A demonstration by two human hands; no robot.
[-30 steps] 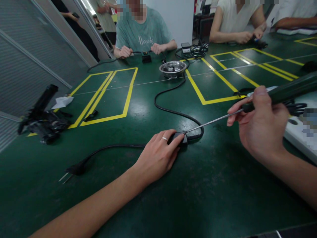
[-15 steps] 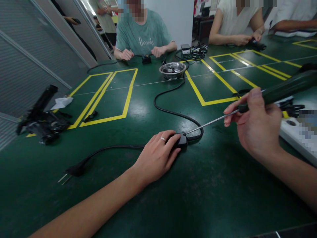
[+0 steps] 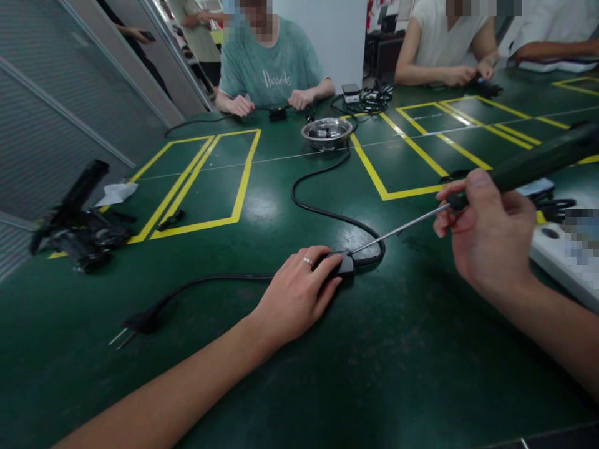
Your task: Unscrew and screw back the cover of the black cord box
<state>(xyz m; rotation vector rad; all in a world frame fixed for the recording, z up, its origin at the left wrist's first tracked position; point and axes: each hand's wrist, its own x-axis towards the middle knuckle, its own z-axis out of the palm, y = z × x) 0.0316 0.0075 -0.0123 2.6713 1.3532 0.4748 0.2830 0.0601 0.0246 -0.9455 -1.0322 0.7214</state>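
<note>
My left hand (image 3: 299, 299), a ring on one finger, lies over a small black box (image 3: 345, 264) on a black power cord (image 3: 322, 212) and pins it to the green table (image 3: 384, 362). My right hand (image 3: 486, 234) is wrapped round the dark green handle of a long screwdriver (image 3: 524, 165). Its thin metal shaft (image 3: 397, 231) slants down to the left and its tip meets the black box. The cord's plug (image 3: 140, 322) lies at the front left with its prongs bare.
A steel bowl (image 3: 326, 131) stands mid-table by the cord's far end. Black parts (image 3: 79, 231) are piled at the left edge. A white device (image 3: 561, 255) lies at the right. Yellow tape lines (image 3: 243, 181) mark the table. Other people sit across, handling cords.
My right hand and the screwdriver handle have shifted slightly right and up, the tip staying on the black box. My left hand has not moved.
</note>
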